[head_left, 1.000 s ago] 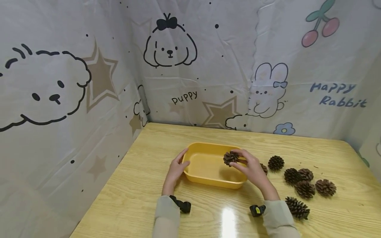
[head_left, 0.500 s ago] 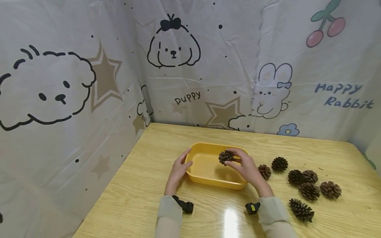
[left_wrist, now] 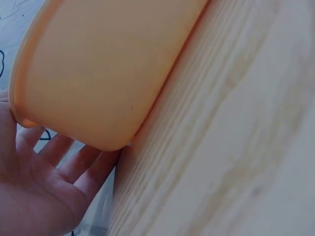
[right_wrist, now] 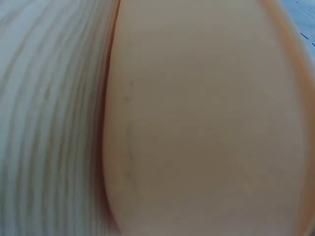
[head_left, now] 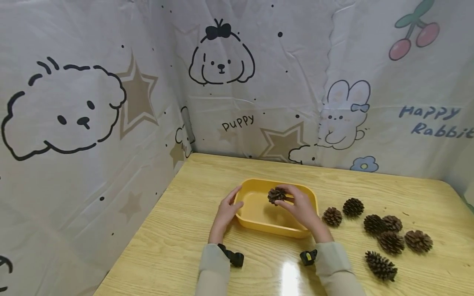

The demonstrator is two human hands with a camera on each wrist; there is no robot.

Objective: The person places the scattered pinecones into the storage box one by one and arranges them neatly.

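Note:
A yellow plastic basin sits on the wooden table in the head view, with no other thing seen lying inside. My left hand grips its left end, thumb over the rim and fingers along the outside. The left wrist view shows those fingers against the basin's outer wall. Over the basin, my right hand pinches a brown pine cone between thumb and fingers. The right wrist view holds only the basin's side and table; the right hand and cone are out of it.
Several pine cones lie right of the basin: one close by, a dark one behind, a cluster and a long one nearer the front. Printed cloth hangs behind and left of the table.
My right hand has carried the pine cone leftward, further over the basin. The left hand keeps its place on the rim. The head view has turned slightly left.

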